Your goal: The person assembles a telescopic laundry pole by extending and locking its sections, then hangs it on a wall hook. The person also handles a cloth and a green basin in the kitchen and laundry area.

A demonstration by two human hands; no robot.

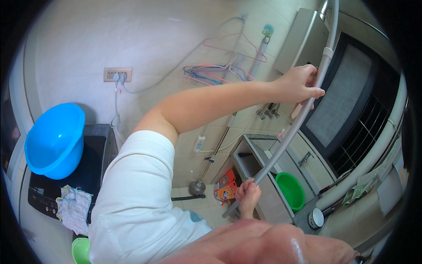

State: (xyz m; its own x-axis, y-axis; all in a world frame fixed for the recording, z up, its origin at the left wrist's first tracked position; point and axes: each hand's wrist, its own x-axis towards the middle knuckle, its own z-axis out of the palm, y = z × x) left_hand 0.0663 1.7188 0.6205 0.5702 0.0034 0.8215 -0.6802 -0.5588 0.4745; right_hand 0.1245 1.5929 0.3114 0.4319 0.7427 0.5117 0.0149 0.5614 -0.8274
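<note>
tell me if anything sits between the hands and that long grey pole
Nothing visible does. The left hand is wrapped around the upper part of the grey pole and the right hand grips it near its lower end. Both touch it directly, with bare pole between them.

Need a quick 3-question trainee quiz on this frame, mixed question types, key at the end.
1. True or false: both hands grip the long grey pole.
2. Which hand is higher on the pole? A) the left hand B) the right hand
3. Fill in: the blue basin sits on top of the ____, next to a crumpled cloth.

Key:
1. True. Each hand is closed around the pole.
2. A. The left hand holds it up near the window; the right hand holds it low, above the sink and the green basin.
3. Washing machine.
</note>
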